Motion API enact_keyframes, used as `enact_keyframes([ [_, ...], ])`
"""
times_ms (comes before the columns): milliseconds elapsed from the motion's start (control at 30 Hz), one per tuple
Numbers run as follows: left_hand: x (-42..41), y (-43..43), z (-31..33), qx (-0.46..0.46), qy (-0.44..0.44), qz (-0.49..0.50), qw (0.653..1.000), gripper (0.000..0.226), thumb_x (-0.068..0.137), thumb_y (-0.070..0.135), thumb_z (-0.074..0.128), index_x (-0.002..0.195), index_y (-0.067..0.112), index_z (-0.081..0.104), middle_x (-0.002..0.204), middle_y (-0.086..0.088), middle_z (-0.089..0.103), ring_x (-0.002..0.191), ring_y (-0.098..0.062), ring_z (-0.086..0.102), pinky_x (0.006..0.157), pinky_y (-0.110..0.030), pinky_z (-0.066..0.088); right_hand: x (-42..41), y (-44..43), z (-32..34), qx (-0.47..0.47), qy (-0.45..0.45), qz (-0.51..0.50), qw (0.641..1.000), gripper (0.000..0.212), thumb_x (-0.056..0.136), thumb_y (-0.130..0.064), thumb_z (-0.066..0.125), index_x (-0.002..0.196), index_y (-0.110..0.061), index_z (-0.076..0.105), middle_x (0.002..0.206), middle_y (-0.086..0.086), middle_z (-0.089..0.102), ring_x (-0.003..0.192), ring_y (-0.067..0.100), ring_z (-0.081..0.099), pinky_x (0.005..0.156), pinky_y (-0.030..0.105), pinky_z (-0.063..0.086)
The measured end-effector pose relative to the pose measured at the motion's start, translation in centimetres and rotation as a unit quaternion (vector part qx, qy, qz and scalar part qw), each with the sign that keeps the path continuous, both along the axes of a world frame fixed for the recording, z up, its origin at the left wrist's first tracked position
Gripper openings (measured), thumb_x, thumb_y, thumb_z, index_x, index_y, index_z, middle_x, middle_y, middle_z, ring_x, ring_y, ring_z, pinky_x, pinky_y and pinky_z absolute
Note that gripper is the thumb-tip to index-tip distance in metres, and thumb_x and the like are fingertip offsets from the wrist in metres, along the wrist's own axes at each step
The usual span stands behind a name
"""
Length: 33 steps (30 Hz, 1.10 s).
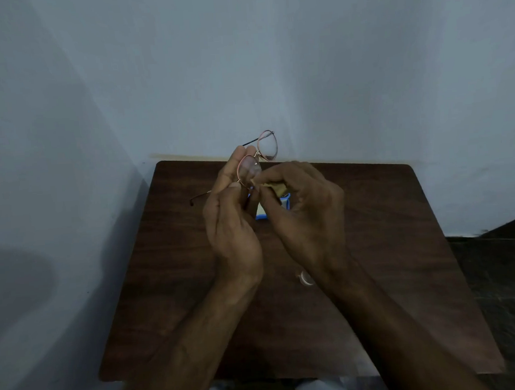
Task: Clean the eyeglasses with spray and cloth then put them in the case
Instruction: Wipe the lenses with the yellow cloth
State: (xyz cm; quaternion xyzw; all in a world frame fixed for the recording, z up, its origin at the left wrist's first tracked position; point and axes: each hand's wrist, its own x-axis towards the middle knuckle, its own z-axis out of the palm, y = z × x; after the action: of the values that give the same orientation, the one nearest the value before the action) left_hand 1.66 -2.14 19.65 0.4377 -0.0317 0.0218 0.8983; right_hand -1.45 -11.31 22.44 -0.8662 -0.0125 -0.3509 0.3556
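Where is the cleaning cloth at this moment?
In the head view, the yellowish cloth is pinched in the right hand, against the lower lens of the eyeglasses held by the left hand.

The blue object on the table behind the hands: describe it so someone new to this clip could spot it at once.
Start at the dark wooden table set against the pale wall. Near its far middle, mostly hidden behind the right hand with its tan cloth, lies a small bright blue case with a pale inside. Its saturated blue is unique here; the thin pink-rimmed eyeglasses are held above it.

Thin glossy metal-framed eyeglasses [258,156] with clear lenses; soft matt yellow cloth [275,188]; dark wood-grain tabletop [374,232], smooth; matt painted wall [240,59].
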Motion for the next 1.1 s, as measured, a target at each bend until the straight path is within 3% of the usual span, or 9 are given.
enact_keyframes([
  [200, -0.3, -0.1, 0.1, -0.012, 0.040, -0.002, 0.999, 0.050, 0.103, 0.007, 0.036, 0.147, 0.000, 0.058, 0.143, -0.020, 0.068, 0.137, -0.032, 0.064, 0.113, -0.041, 0.053, -0.1, -0.2, -0.1, 0.005, 0.021, -0.025, 0.999, 0.014, 0.080, 0.001, 0.077, 0.089, -0.010, 0.077, 0.088, -0.001, 0.075, 0.085, 0.020, 0.068, 0.074, 0.037, 0.055],
  [300, -0.1, 0.0, -0.2, -0.014, 0.062, 0.013, 0.998, 0.045, 0.109, -0.002, 0.031, 0.145, -0.002, 0.060, 0.140, -0.023, 0.069, 0.135, -0.034, 0.065, 0.114, -0.040, 0.052, -0.4, 0.0, -0.4, -0.028, 0.022, 0.007, 0.999, 0.007, 0.085, -0.004, 0.077, 0.091, -0.006, 0.076, 0.089, 0.004, 0.074, 0.084, 0.023, 0.067, 0.073, 0.041, 0.057],
  [400, 0.0, 0.1, -0.3, -0.021, 0.063, -0.003, 0.998, 0.048, 0.109, 0.002, 0.030, 0.146, 0.001, 0.059, 0.143, -0.021, 0.068, 0.137, -0.033, 0.063, 0.117, -0.045, 0.049, -0.2, -0.1, -0.5, -0.018, 0.031, -0.016, 0.999, 0.005, 0.086, -0.006, 0.072, 0.089, -0.007, 0.075, 0.088, 0.003, 0.074, 0.084, 0.024, 0.067, 0.072, 0.043, 0.055],
  [533, 0.2, 0.5, -0.2, -0.026, 0.060, 0.007, 0.998, 0.046, 0.108, -0.001, 0.031, 0.142, 0.003, 0.063, 0.137, -0.020, 0.072, 0.131, -0.031, 0.068, 0.112, -0.040, 0.054, -0.2, 0.6, -0.4, -0.040, 0.018, -0.003, 0.999, 0.009, 0.087, -0.013, 0.068, 0.089, -0.007, 0.075, 0.088, 0.004, 0.073, 0.082, 0.023, 0.066, 0.071, 0.041, 0.055],
  [633, 0.3, 0.7, -0.2, -0.024, 0.059, -0.024, 0.998, 0.049, 0.107, 0.003, 0.031, 0.147, 0.000, 0.058, 0.141, -0.020, 0.069, 0.134, -0.032, 0.066, 0.114, -0.045, 0.052, 0.7, 0.1, -0.1, -0.032, 0.016, -0.040, 0.999, 0.008, 0.085, -0.002, 0.073, 0.090, -0.007, 0.075, 0.090, 0.004, 0.074, 0.085, 0.024, 0.067, 0.074, 0.042, 0.054],
  [767, -0.2, 1.1, 0.0, -0.032, 0.047, -0.048, 0.997, 0.049, 0.109, 0.002, 0.027, 0.149, -0.003, 0.055, 0.143, -0.020, 0.068, 0.134, -0.031, 0.066, 0.110, -0.040, 0.055, 1.8, -0.2, 0.4, -0.045, -0.005, -0.055, 0.997, 0.010, 0.086, 0.003, 0.072, 0.091, -0.005, 0.075, 0.090, 0.005, 0.073, 0.085, 0.027, 0.065, 0.074, 0.043, 0.054],
  [933, -0.4, 1.1, 0.7, -0.007, 0.018, -0.058, 0.998, 0.044, 0.101, 0.016, 0.040, 0.138, 0.015, 0.065, 0.141, -0.014, 0.071, 0.135, -0.029, 0.066, 0.107, -0.037, 0.057, 2.1, -0.7, 0.4, -0.067, -0.060, -0.081, 0.993, 0.006, 0.087, 0.004, 0.077, 0.089, 0.000, 0.074, 0.088, 0.009, 0.072, 0.081, 0.026, 0.065, 0.071, 0.040, 0.055],
  [1100, -0.1, 0.9, 0.8, -0.014, 0.024, -0.034, 0.999, 0.042, 0.101, 0.016, 0.046, 0.137, 0.015, 0.067, 0.138, -0.015, 0.073, 0.130, -0.032, 0.069, 0.101, -0.037, 0.061, 1.5, 0.3, 0.1, -0.059, -0.096, -0.071, 0.991, 0.007, 0.086, 0.006, 0.078, 0.090, 0.002, 0.073, 0.087, 0.011, 0.070, 0.081, 0.026, 0.064, 0.073, 0.036, 0.055],
])
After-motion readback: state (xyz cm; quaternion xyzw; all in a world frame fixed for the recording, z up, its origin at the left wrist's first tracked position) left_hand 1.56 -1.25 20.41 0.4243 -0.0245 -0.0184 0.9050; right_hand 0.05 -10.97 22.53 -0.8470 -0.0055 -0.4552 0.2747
